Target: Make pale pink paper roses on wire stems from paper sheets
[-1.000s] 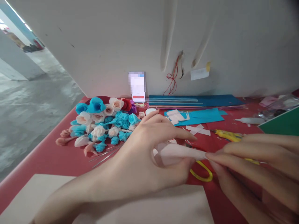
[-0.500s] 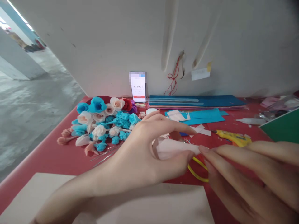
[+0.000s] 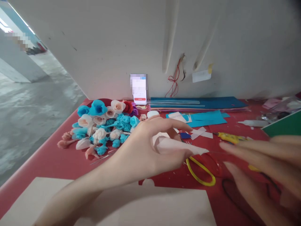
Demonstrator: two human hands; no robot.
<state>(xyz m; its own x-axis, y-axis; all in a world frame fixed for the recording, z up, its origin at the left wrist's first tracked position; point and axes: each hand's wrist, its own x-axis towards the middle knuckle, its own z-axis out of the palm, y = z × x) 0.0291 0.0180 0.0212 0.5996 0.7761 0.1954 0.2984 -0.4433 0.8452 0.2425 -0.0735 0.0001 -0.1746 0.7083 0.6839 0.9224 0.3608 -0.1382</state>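
My left hand (image 3: 152, 150) reaches across the middle, thumb and fingers closed around a pale rolled paper cone (image 3: 171, 145). The cone's narrow twisted tip points right, past my thumb. From that tip a faint thin line runs toward my right hand (image 3: 261, 169); I cannot make out whether it is a wire. My right hand is at the right edge, slightly blurred, thumb and fingers apart, clear of the cone. Below the cone's tip lie scissors with yellow handles (image 3: 201, 180), partly hidden. A yellow glue gun (image 3: 229, 138) is behind my right fingers.
Blue, white and pink paper flowers (image 3: 101, 125) are heaped at the left. A phone (image 3: 139, 91) leans against the wall. Blue paper strips (image 3: 207, 118) and white scraps (image 3: 202, 133) lie behind my hands. A pale sheet (image 3: 150, 207) covers the front. A glue bottle (image 3: 252, 122) rests at right.
My right hand has let go of the cone's tip and moved right, its fingers spreading. My left hand still holds the cone in nearly the same place. More of the scissors now shows.
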